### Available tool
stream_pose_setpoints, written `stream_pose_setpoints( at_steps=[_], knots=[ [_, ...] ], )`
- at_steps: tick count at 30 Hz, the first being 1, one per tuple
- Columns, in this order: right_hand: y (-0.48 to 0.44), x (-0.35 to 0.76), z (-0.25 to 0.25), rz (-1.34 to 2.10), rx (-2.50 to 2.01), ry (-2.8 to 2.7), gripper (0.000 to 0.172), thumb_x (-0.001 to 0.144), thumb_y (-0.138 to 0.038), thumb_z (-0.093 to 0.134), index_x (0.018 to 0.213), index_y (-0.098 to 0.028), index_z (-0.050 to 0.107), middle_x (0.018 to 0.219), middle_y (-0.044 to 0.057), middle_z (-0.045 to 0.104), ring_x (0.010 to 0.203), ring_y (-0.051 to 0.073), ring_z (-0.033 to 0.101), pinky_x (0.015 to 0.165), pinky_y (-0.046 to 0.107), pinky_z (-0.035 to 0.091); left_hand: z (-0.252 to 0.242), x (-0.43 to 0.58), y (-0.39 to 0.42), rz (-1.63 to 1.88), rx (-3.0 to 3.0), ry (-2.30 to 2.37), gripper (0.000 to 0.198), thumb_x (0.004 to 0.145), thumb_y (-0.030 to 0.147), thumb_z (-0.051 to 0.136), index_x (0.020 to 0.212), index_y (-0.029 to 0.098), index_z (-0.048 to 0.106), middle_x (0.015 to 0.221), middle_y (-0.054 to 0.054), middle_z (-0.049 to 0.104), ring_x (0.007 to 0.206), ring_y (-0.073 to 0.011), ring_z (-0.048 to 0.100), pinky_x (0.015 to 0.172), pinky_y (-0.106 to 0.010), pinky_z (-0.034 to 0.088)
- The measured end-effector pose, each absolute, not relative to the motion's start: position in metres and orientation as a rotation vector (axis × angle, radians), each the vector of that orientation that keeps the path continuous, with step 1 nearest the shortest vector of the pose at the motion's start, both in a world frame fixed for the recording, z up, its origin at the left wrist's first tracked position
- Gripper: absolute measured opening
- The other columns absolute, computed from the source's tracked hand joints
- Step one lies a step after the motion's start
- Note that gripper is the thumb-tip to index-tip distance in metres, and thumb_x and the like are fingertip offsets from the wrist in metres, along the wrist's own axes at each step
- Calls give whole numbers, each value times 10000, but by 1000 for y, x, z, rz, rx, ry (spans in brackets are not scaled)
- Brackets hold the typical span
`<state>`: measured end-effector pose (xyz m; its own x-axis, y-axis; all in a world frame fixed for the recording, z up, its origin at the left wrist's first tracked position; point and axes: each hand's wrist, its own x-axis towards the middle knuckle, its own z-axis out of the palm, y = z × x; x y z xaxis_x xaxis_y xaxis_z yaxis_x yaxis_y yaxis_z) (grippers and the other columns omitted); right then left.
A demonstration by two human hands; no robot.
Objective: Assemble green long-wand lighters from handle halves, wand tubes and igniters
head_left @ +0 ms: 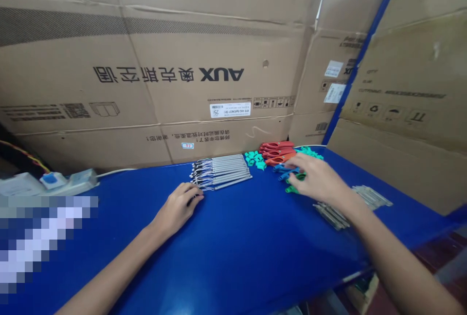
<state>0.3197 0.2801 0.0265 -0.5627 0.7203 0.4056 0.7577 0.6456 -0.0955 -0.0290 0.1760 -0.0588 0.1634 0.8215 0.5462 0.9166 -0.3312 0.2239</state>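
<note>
A row of several silver metal tubes with thin wires at their left ends [221, 173] lies side by side on the blue table top [233, 266]. My left hand [178, 208] rests curled at the tubes' near corner, and I cannot tell whether it holds a wire. My right hand [317, 178] hangs with fingers apart over small blue plastic parts [283, 171] and green plastic parts [295, 182]. Behind those lie red-orange plastic pieces [277, 152] and teal parts [255, 159]. Two smaller bundles of metal tubes [332, 216] lie to the right, beneath my right forearm.
Flattened cardboard sheets printed with AUX [146, 62] stand behind the table. A blue metal upright [365, 47] runs up at the right. A white power strip [69, 182] with a cable lies at the left, beside a pixelated patch [36, 242]. The table's front edge drops away at lower right.
</note>
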Motion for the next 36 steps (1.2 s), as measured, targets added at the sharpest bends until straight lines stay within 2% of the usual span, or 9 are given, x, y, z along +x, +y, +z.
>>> stream_pose_setpoints(
  at_steps=[5,10,16,20,24,27,31,34,36],
  knots=[
    [297,363,36,-262,-1402,-2614,247,729,-145,579,938,-174,707,943,86,699,808,246,654,633,304,441,-58,-28,176,-911,-2248,-1685,352,978,435,438,928,196,691,1011,-85,680,930,-227,637,822,-377,546],
    [301,366,12,-321,-1404,-2761,277,818,-158,559,1059,-164,694,1086,123,629,997,287,640,693,325,466,-54,-31,167,-960,-2209,-1624,324,972,425,478,936,183,690,1040,-95,672,965,-231,635,852,-388,531],
    [296,374,25,-391,-1353,-2806,222,884,-117,486,936,-142,700,1009,128,605,862,248,640,663,327,475,-45,-28,160,-1043,-2181,-1574,246,952,364,532,894,181,687,1000,-87,679,906,-213,637,825,-375,522],
    [265,360,62,-335,-1051,-2688,228,935,-272,498,1001,-201,705,1051,104,622,902,240,625,762,357,489,-37,-12,154,-1127,-2204,-1564,193,922,354,591,953,182,673,1019,-85,687,952,-212,636,894,-382,513],
    [223,290,72,311,-517,-2631,177,924,-213,524,969,-214,695,942,50,666,837,176,614,768,296,475,-34,12,143,-1136,-2297,-1606,587,868,485,646,1353,204,475,1251,-118,625,1051,-222,643,884,-350,554],
    [207,231,51,946,-321,-2418,145,916,-260,569,901,-193,696,881,25,656,802,150,586,725,266,467,-40,29,138,-1243,-2475,-1647,945,722,642,723,1451,182,336,1412,-176,493,1272,-330,508,1066,-476,437],
    [220,199,15,1249,-385,-2178,246,845,-394,661,892,-159,717,859,32,635,782,147,551,726,275,461,-40,35,139,-1365,-2400,-1951,463,977,441,439,1359,185,382,1108,-81,655,946,-186,655,838,-296,532],
    [243,206,-1,1197,-559,-2181,405,814,-464,674,1038,-127,692,837,47,641,724,144,553,692,284,470,-30,22,139,-1195,-2349,-2044,255,934,280,452,1164,184,508,851,-19,626,733,-161,593,656,-255,468],
    [257,213,-6,1208,-595,-2225,449,836,-466,638,1086,-94,654,826,64,647,689,145,564,655,283,481,-26,9,139,-1067,-2315,-2075,282,816,157,486,1091,184,543,890,-31,604,786,-184,564,703,-282,426]
  ],
)
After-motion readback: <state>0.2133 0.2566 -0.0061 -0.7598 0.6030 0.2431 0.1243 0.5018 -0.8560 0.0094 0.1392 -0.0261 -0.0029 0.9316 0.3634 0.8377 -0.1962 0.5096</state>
